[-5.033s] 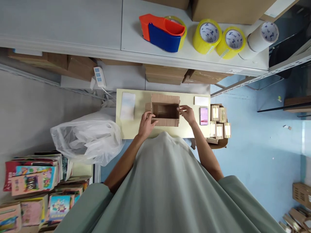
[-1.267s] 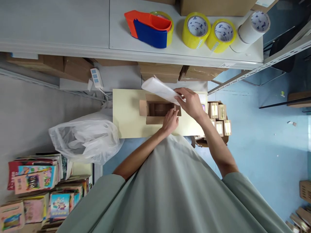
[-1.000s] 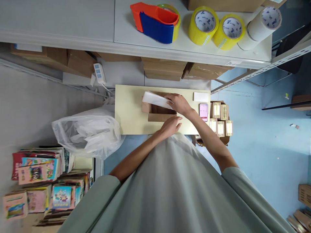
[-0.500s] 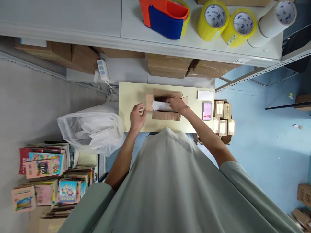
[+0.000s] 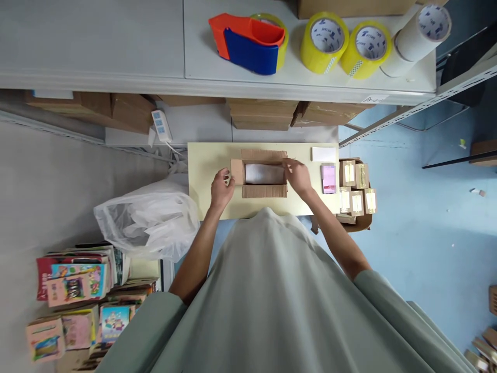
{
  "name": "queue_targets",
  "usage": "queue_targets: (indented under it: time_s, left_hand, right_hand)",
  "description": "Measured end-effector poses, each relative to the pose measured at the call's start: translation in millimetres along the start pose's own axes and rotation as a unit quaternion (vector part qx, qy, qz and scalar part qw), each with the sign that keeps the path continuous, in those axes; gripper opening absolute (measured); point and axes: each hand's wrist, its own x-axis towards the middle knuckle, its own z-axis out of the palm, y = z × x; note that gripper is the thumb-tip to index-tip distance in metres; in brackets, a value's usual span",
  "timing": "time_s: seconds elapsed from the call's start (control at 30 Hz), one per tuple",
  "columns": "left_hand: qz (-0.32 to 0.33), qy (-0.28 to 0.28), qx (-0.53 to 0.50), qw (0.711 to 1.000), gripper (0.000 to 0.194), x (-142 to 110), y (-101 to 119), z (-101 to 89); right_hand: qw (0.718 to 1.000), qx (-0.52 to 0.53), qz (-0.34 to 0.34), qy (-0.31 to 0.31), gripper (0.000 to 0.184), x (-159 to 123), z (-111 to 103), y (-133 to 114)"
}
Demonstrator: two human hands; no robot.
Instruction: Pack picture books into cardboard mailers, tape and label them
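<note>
A small cardboard box (image 5: pixel 264 192) lies on the pale yellow table with its flaps folded outward. Inside it, a white wrapped item (image 5: pixel 264 174) lies flat along the bottom; what it wraps is hidden. My left hand (image 5: pixel 222 188) is beside the left flap, fingers curved and apart, holding nothing. At the box's right end, my right hand (image 5: pixel 298 177) has its bent fingers on the right flap and edge, covering most of that flap.
On the table (image 5: pixel 205 202) are a phone (image 5: pixel 328 178) and a white slip (image 5: pixel 323 154). A carton of small boxes (image 5: pixel 355 186) stands right, a plastic bag (image 5: pixel 147 212) left. Tape rolls (image 5: pixel 324 41) and a tape dispenser (image 5: pixel 248 44) sit on the shelf above.
My right hand has moved out of the box to its right edge, letting go of the white item, which now lies flat inside. My left hand stays near the left flap.
</note>
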Motion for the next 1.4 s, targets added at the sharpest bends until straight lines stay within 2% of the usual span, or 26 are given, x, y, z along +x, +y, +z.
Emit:
queue_targets:
  time_s: [0.03, 0.1, 0.2, 0.27, 0.37, 0.53, 0.7, 0.87, 0.97, 1.03, 1.2, 1.33, 1.4]
  left_hand:
    - [0.002, -0.006, -0.006, 1.000, 0.039, -1, 2, -0.2]
    - [0.014, -0.012, -0.017, 1.000, 0.037, -4, 8, 0.2]
    - [0.034, -0.013, -0.020, 0.999, 0.037, -9, 17, 3.4]
    - [0.048, -0.016, -0.007, 0.999, 0.038, -13, 21, 6.6]
    - [0.080, -0.031, 0.017, 0.996, 0.039, -18, 26, 10.7]
    - [0.149, -0.056, 0.057, 0.986, 0.045, -28, 34, 15.6]
    - [0.187, -0.095, 0.088, 0.974, 0.046, -32, 38, 19.9]
    - [0.229, -0.173, 0.118, 0.951, 0.040, -34, 29, 15.4]
    - [0.243, -0.203, 0.139, 0.938, 0.057, -36, 21, 9.7]
    - [0.244, -0.213, 0.139, 0.936, 0.060, -37, 17, 6.3]
    - [0.232, -0.194, 0.102, 0.948, 0.056, -32, 13, 1.0]
    - [0.181, -0.130, 0.058, 0.973, 0.059, -14, 12, 3.7]
    - [0.152, -0.098, 0.037, 0.983, 0.067, 0, 12, 9.2]
  right_hand:
    - [0.997, 0.038, 0.030, 0.054, 0.041, -6, -5, 14]
    - [0.984, 0.111, 0.112, 0.085, 0.053, -15, -10, 41]
    - [0.949, 0.233, 0.211, 0.034, 0.072, -19, -1, 66]
    - [0.932, 0.282, 0.226, 0.023, 0.077, -18, 9, 70]
    - [0.933, 0.289, 0.209, 0.049, 0.073, -17, 15, 67]
    - [0.966, 0.210, 0.137, 0.062, 0.055, -25, 7, 47]
    - [0.985, 0.165, 0.052, -0.008, 0.045, -28, 14, 17]
    - [0.996, 0.017, -0.024, -0.079, 0.035, -31, 17, 6]
    - [0.996, -0.028, -0.043, -0.080, 0.033, -37, 13, 10]
    - [0.997, -0.024, -0.040, -0.058, 0.033, -40, 10, 15]
    - [0.999, 0.028, -0.023, -0.009, 0.042, -42, 4, 29]
    - [0.997, 0.073, -0.005, 0.007, 0.063, -34, 2, 34]
    - [0.995, 0.101, 0.016, 0.013, 0.074, -25, 3, 33]
